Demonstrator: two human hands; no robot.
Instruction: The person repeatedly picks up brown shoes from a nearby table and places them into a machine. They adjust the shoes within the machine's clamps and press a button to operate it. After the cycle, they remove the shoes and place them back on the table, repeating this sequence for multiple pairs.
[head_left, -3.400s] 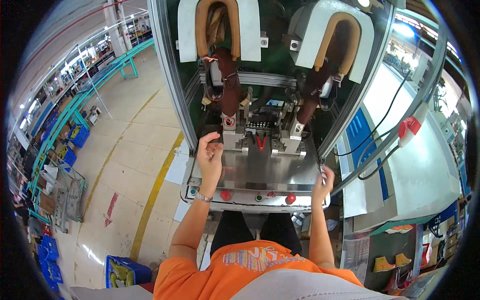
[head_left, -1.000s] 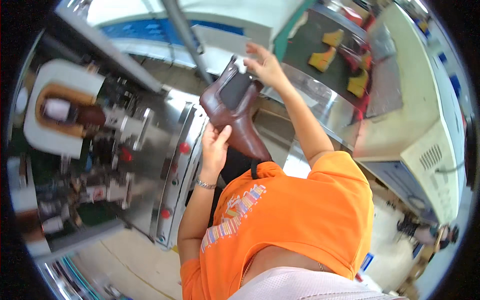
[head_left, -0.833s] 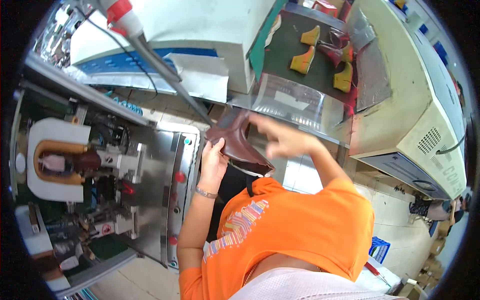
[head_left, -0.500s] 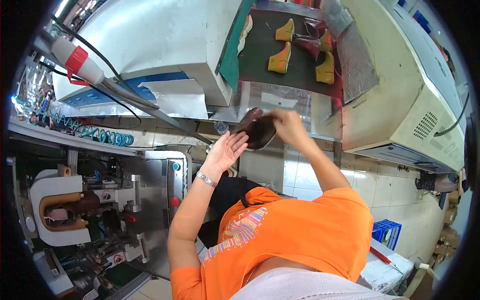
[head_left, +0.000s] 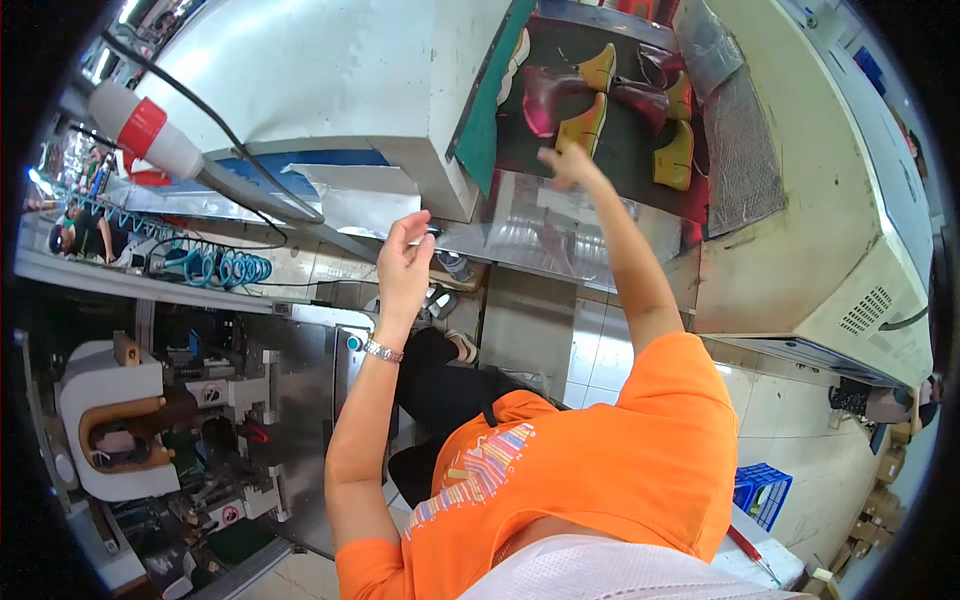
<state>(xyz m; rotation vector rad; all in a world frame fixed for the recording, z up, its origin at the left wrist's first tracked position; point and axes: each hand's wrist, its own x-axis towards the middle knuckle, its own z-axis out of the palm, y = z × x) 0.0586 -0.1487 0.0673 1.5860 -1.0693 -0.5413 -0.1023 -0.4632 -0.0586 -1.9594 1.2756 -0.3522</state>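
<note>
My right hand (head_left: 572, 166) reaches over the near end of a dark conveyor belt (head_left: 624, 160), close to a yellow shoe-shaped piece (head_left: 583, 125). Its fingers point left and look apart, with nothing seen in them. Just beyond lies a dark shoe upper (head_left: 541, 98), tinted pink by red light. Other yellow shoe-shaped pieces (head_left: 673, 160) and another dark upper (head_left: 640, 98) share the belt. Nearer to me, my left hand (head_left: 402, 265) is raised in the air, loosely bent and open, and holds nothing that I can see. A metal watch (head_left: 383, 351) circles that wrist.
White machine housing (head_left: 330, 80) stands left of the belt, a cream housing (head_left: 800, 240) right of it. A thick cable with a red and white plug (head_left: 145, 130) crosses at upper left. A machine with a U-shaped clamp (head_left: 110, 420) stands at my left. Behind right is a blue crate (head_left: 762, 492).
The dark upper, half a second ago between my hands, now lies on the belt. My right hand has moved forward to the belt; my left hand has drawn left and up.
</note>
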